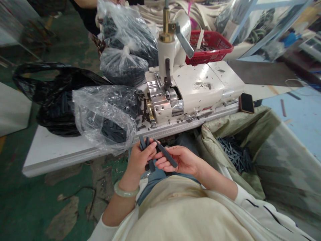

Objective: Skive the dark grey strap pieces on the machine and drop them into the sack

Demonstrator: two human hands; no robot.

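Now your left hand (139, 161) clenches a bundle of dark strips (144, 144) upright above your lap, seemingly fanned for picking, while your right hand (181, 160) pinches a single strip (167, 155) in its fingers (162, 163) (just short of the counter (57, 149)).

At lower centre I see the left hand (140, 160), a pale green bangle (125, 191) on its wrist, its grip wrapped round a few dark grey flat strips (143, 142). The right hand (183, 160) pinches another dark grey strip (167, 154), tilted. Above them, the white surface (50, 150) carries a white sewing machine (200, 87) and a clear plastic bag (105, 117) of dark strips.
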